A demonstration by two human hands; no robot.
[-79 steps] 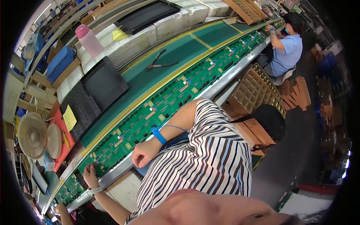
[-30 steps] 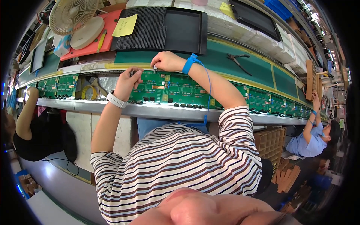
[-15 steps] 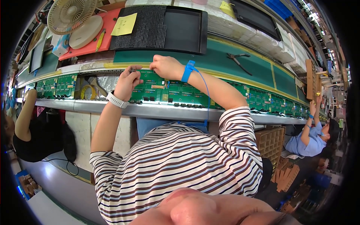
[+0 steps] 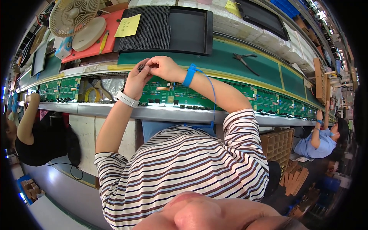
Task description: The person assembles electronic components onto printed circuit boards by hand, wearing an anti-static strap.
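Note:
Above the green circuit board [image 4: 191, 93] my two hands meet. Closed around a few small dark parts [image 4: 141, 68] is my left hand [image 4: 135, 81], with a white watch band on its wrist. The fingertips of my right hand [image 4: 166, 68] are pinched together at these parts; whether one is between them is hidden. A blue wrist strap [image 4: 189, 75] with a cord circles my right wrist. The board carries small components and a row of black parts along its near edge. Beyond my hands, a black tray [image 4: 190, 30] holds many small black pieces on its left side.
Pliers [image 4: 246, 62] lie on the green mat [image 4: 226, 57]. A yellow note [image 4: 127, 26] rests on the tray. At the far left are a fan [image 4: 74, 13] and a yellow cutter [image 4: 104, 42] on a red board. More circuit boards line the rail; co-workers sit on both sides.
My right hand has left the board's far edge and come to my left hand. The left has shifted slightly right, and the fingers of both now touch.

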